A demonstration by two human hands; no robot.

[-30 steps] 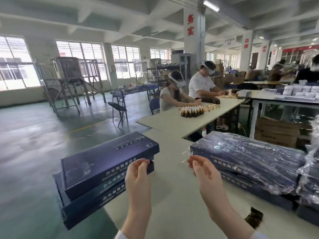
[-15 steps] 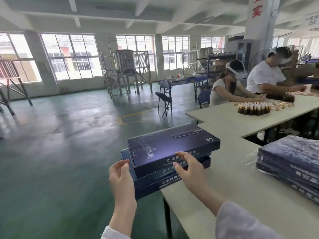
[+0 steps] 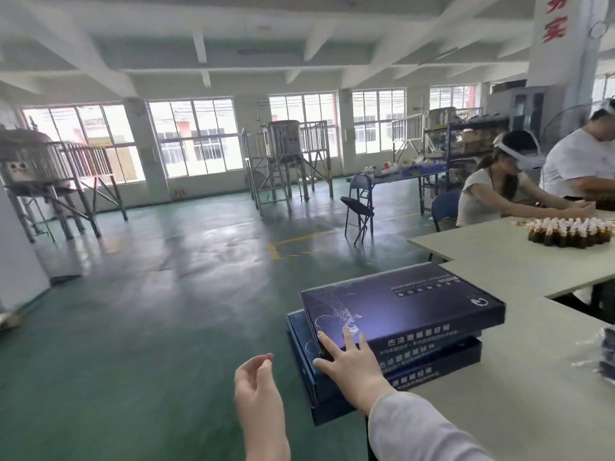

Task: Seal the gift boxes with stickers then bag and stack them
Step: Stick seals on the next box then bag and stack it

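Three dark blue gift boxes lie stacked at the left end of the beige table [image 3: 519,390], overhanging its edge. The top gift box [image 3: 402,301] sits skewed on the two below it [image 3: 429,364]. My right hand [image 3: 349,364] rests on the near left corner of the top box, fingers spread over its lid and thumb against its side. My left hand [image 3: 258,390] hovers to the left of the stack over the floor, fingers loosely curled, holding nothing. At the right edge of the view a sliver of the bagged boxes [image 3: 607,351] shows.
A second beige table [image 3: 492,251] beyond carries a cluster of small brown bottles [image 3: 570,231], where two people sit working. A folding chair [image 3: 357,207] stands on the green floor. Metal tank frames [image 3: 286,161] stand by the windows.
The view has swung left, away from the bagged boxes. My right hand has moved from the front of the stack onto the near left corner of the top box. My left hand stays beside the stack.
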